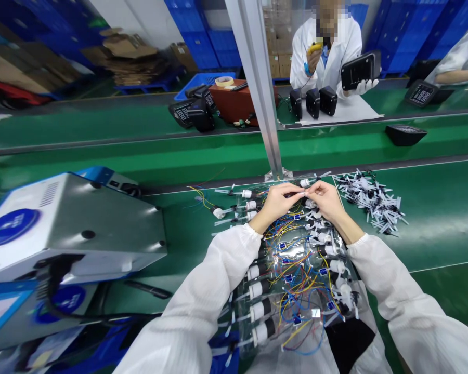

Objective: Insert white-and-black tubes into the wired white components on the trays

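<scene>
My left hand [280,202] and my right hand [325,199] meet at the far end of a clear plastic tray [295,248]. Thumb and fingers are pinched together on each, around a small whitish piece between them that is too small to make out. Below the hands, the tray bears rows of white cylindrical parts [260,310] with black ends, small blue boards [288,279] and tangled yellow, red and blue wires. One white part with wires [218,212] lies off the tray's left side.
A pile of white and black tube pieces [374,200] lies to the right. Grey-white machines [113,223] stand at the left. A metal post [257,78] rises beyond my hands. Across the green conveyor [327,145], a person [325,52] holds a black device [360,70].
</scene>
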A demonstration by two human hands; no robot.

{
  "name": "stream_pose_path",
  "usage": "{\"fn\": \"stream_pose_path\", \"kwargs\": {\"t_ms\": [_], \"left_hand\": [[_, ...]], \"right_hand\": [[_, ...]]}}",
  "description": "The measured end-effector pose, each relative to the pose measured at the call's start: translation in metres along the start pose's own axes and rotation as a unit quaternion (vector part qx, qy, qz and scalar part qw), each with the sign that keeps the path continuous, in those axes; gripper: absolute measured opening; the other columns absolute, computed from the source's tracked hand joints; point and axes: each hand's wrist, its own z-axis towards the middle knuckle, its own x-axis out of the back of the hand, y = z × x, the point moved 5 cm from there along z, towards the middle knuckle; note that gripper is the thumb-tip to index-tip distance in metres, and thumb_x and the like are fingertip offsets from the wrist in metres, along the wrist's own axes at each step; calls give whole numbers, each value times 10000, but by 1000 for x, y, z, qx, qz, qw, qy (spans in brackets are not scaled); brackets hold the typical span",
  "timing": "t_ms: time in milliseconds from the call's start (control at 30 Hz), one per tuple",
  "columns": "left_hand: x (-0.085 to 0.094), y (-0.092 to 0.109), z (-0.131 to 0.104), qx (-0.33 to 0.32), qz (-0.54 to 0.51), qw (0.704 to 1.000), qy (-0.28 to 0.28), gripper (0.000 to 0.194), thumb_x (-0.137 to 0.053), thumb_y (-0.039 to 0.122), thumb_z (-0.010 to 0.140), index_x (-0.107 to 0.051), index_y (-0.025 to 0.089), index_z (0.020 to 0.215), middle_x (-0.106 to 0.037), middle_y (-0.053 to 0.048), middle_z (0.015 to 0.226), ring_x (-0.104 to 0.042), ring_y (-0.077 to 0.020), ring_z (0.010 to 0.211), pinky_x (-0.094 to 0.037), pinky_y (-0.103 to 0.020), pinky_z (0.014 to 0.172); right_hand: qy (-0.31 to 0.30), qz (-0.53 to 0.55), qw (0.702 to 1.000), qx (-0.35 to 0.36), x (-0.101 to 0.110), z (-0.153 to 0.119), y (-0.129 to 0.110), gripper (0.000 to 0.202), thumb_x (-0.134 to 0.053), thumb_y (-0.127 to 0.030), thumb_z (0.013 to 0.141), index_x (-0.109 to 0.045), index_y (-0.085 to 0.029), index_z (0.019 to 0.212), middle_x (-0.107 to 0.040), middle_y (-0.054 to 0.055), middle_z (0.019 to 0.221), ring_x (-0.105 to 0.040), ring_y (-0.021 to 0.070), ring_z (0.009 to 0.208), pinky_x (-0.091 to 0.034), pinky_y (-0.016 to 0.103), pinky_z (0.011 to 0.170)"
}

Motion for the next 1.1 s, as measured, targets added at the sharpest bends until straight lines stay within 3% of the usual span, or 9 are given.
{"fn": "stream_pose_path", "kwargs": {"t_ms": [267, 567, 700, 733, 800, 867, 900, 1000, 1100], "left_hand": [[-2, 4, 0, -19, 6, 999, 28, 163, -767, 348, 902, -822, 207, 964, -801, -80, 957, -736, -199, 876, -584, -355, 840], [-3, 2, -3, -35, 19, 999, 19, 155, -752, 338, 918, -820, 209, 970, -803, -80, 954, -745, -198, 865, -586, -348, 834], [-3, 6, -1, -50, 52, 997, 1, 156, -700, 290, 956, -804, 211, 1041, -796, -82, 1026, -738, -198, 943, -567, -350, 905], [-3, 8, 0, -45, 70, 997, -2, 170, -682, 283, 966, -797, 211, 1068, -792, -85, 1053, -734, -204, 976, -559, -360, 932], [-2, 11, 1, -29, 110, 993, -26, 181, -665, 281, 972, -791, 211, 1082, -788, -88, 1073, -727, -218, 1016, -544, -381, 975], [-4, 15, -1, -24, 150, 983, -103, 164, -677, 293, 958, -800, 216, 1033, -793, -83, 1054, -729, -232, 1019, -535, -393, 993], [-6, 18, -4, -25, 167, 974, -153, 159, -680, 300, 954, -805, 223, 1013, -797, -78, 1047, -732, -235, 1017, -532, -396, 1000], [0, 28, -13, -23, 208, 946, -249, 176, -664, 321, 957, -809, 257, 1033, -796, -65, 1106, -736, -237, 1058, -523, -395, 1031], [25, 44, -9, -31, 220, 955, -195, 211, -637, 288, 965, -797, 249, 1095, -777, -75, 1192, -707, -251, 1167, -505, -415, 1086]], "right_hand": [[27, 46, 999, 12, 2, -3, -4, 299, -902, -362, 730, -633, -235, 765, -688, -2, 801, -670, 150, 773, -569, 317, 781], [10, -16, 1000, 25, 1, -2, -1, 286, -876, -380, 761, -639, -223, 726, -695, 0, 778, -667, 156, 744, -552, 314, 744], [-12, -91, 995, 47, 7, 1, -11, 207, -829, -375, 808, -699, -216, 821, -724, 22, 852, -675, 177, 812, -533, 320, 781], [19, -110, 992, 67, 15, 3, -15, 205, -822, -375, 814, -704, -216, 871, -727, 29, 904, -678, 185, 870, -530, 321, 810], [142, -118, 977, 104, 37, 7, -21, 273, -827, -372, 804, -674, -221, 972, -707, 30, 998, -666, 174, 933, -522, 305, 835], [254, -91, 959, 85, 56, 12, -14, 406, -862, -373, 751, -615, -220, 1035, -672, 10, 1000, -637, 133, 825, -512, 273, 743], [267, -76, 959, 57, 60, 18, -7, 451, -876, -380, 726, -593, -214, 1036, -656, -6, 952, -605, 112, 736, -492, 259, 667], [171, -62, 983, -4, 50, 38, 7, 393, -847, -425, 751, -603, -171, 925, -620, -27, 761, -536, 88, 600, -412, 251, 535], [114, -63, 991, 32, 37, 53, -14, 319, -780, -421, 839, -619, -148, 814, -592, -22, 645, -547, 88, 580, -419, 262, 543]]}}
